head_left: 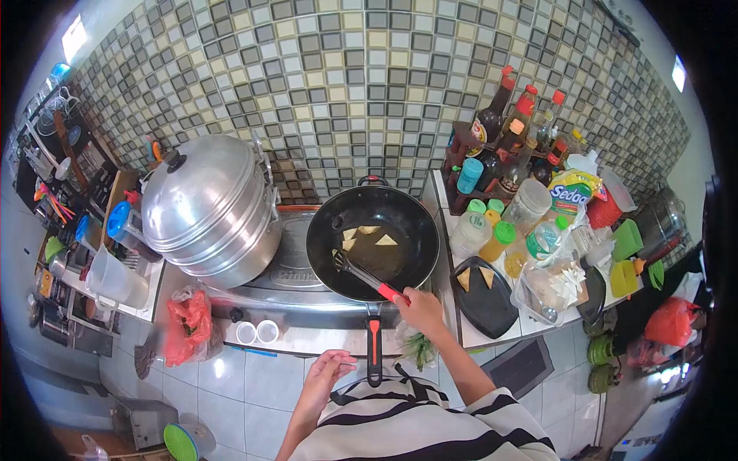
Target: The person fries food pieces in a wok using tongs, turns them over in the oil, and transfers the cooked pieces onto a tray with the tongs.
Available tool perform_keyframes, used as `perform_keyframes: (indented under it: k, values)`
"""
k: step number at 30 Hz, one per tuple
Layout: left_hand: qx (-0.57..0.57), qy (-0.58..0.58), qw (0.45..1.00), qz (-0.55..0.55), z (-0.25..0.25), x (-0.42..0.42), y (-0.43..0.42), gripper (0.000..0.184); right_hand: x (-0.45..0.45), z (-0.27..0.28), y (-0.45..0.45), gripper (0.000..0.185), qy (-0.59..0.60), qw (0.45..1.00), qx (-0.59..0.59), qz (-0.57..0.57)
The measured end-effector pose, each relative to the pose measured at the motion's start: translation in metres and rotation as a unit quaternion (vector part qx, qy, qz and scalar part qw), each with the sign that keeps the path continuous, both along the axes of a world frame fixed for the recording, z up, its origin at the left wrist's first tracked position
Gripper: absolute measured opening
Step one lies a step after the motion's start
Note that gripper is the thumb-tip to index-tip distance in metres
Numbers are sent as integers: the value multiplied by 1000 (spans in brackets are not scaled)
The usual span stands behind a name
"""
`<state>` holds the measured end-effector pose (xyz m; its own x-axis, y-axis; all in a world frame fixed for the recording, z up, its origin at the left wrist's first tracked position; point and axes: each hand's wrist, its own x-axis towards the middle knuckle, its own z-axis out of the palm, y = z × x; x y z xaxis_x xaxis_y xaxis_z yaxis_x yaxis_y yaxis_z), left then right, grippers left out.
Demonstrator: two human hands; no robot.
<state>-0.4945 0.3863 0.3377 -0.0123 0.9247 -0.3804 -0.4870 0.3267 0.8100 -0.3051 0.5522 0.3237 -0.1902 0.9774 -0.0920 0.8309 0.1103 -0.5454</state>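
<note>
My right hand [421, 311] grips the red and black handle of a slotted spatula [357, 269], whose head rests inside the black frying pan [415, 265] at its left side. Several pale triangular pieces [386, 240] lie in oil in the pan, near the spatula head. The pan sits on the stove, its black and red handle [374, 353] pointing toward me. To the left of that handle, my left hand [332, 367] hovers with fingers curled and partly apart, holding nothing. Two more triangular pieces [486, 277] lie on a black plate [484, 307] right of the pan.
A large lidded aluminium steamer [211, 207] stands on the stove's left side. Sauce bottles [492, 119], jars and a plastic container [538, 296] crowd the right counter. Two white cups [267, 331] and a red plastic bag [187, 326] are at the front left.
</note>
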Motion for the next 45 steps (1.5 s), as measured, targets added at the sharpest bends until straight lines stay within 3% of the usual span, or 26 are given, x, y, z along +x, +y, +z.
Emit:
perform_keyframes:
  k: [9,17,22,28,31,35,36,45]
  values:
    - [-7,1,1000,-2,-4,-2,1,22,8,13,-23,27,7,986,163,13]
    - [-14,11,1000,-10,1,-2,6,21,20,21,-36,19,51,957,282,-41]
    - [-5,-4,997,-72,17,11,19,26,26,17,-42,19,21,946,322,-39]
    - [64,-13,996,-65,24,65,71,39,23,15,-52,21,15,934,356,-35]
    - [2,-35,992,-119,16,84,100,43,19,12,-57,20,33,932,360,-35]
    - [13,-96,988,-120,2,111,104,40,14,8,-64,20,33,925,376,-47]
    - [-3,-90,993,-78,8,118,102,30,14,4,-64,20,35,921,388,-29]
    - [-10,-173,984,40,4,134,104,23,12,11,-64,11,22,914,402,-37]
